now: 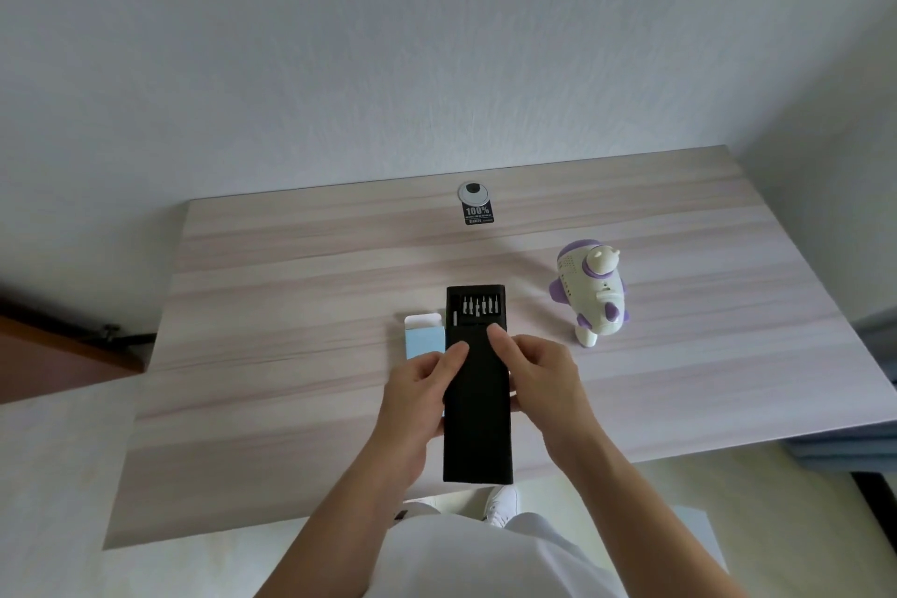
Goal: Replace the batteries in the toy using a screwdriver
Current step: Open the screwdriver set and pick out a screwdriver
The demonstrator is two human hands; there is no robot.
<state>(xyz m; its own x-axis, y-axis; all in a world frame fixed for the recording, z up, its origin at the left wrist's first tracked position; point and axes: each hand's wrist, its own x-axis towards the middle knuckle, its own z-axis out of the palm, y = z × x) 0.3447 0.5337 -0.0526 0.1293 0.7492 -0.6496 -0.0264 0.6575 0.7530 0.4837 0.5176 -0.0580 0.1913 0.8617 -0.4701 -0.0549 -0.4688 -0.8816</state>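
Note:
A long black screwdriver kit case [478, 422] is held above the wooden table [291, 306]. Its inner tray has slid out at the far end, showing a row of several metal bits [479, 304]. My left hand [420, 396] grips the case's left side, thumb on top. From the right, my right hand [539, 376] holds it with the thumb pressing near the tray's edge. The white and purple airplane toy [593, 294] stands on the table to the right, apart from both hands. A light blue small box [424, 339] with an open white flap lies just left of the case.
A round grey cable grommet with a black "100%" sticker [475, 204] sits near the table's far edge by the wall. The floor, a white shoe [502, 503] and my white clothing show below the table's near edge.

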